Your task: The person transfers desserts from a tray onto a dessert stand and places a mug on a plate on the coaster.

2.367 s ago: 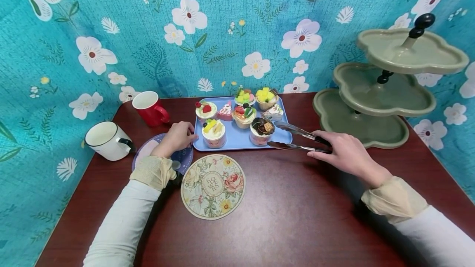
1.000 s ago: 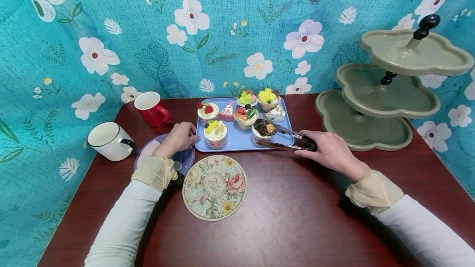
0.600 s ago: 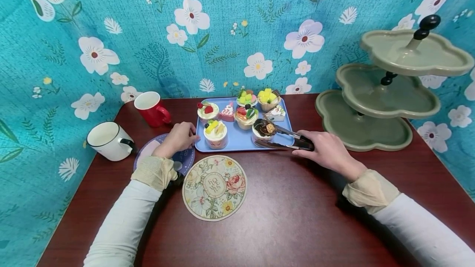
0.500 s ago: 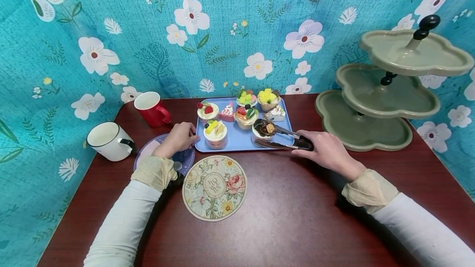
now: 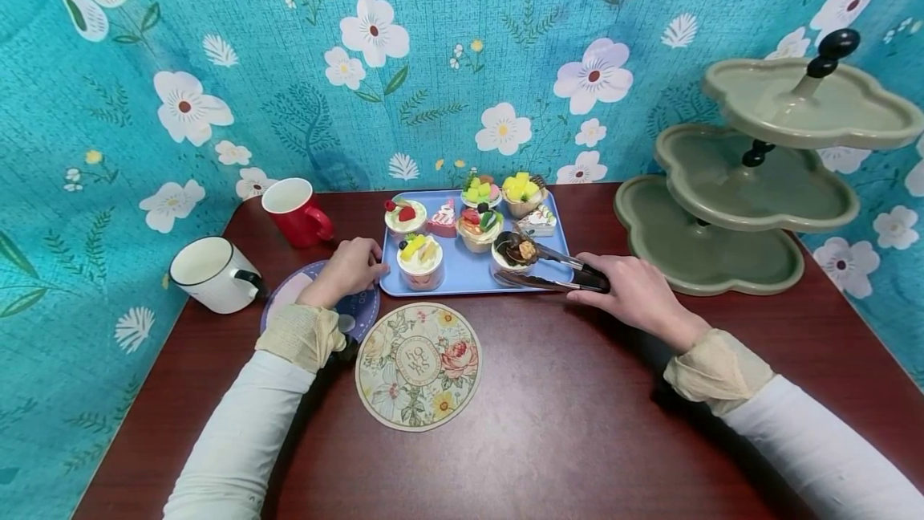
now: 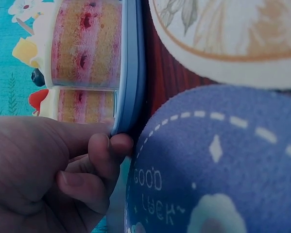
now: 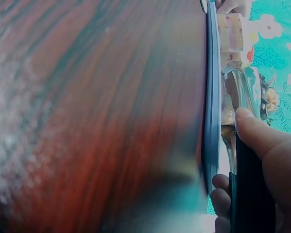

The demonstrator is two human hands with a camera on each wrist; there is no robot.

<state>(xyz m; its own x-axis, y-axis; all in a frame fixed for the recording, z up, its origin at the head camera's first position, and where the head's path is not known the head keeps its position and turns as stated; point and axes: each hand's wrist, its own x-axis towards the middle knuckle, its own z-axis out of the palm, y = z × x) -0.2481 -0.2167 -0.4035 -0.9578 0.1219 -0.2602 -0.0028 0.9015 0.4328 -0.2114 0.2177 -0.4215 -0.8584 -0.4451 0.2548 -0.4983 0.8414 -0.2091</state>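
Observation:
In the head view, my left hand [image 5: 348, 270] pinches the left rim of a blue tray [image 5: 462, 273]. The left wrist view has the thumb and fingertips at that rim, beside clear cups of layered cake. My right hand [image 5: 638, 295] grips metal tongs [image 5: 540, 282] by their black handles. The tongs' arms lie on either side of a dessert cup [image 5: 508, 249] topped with chocolate and a nut-like piece, which stands on the tray. Also on the tray are a yellow-fruit cup [image 5: 420, 263], a strawberry tart [image 5: 478, 229], a pink cake slice [image 5: 443, 219] and several other desserts.
A green three-tier stand [image 5: 729, 263] rises at the right. Red [image 5: 289, 219] and white [image 5: 209, 283] mugs stand at the left. A purple round mat [image 5: 366, 313] lies under my left hand, and a floral round mat [image 5: 417, 367] lies in front of the tray.
My right hand has moved left with the tongs, whose arms came from the cup's right side to around it. Over the last second almost nothing moves. My left hand stays at the rim.

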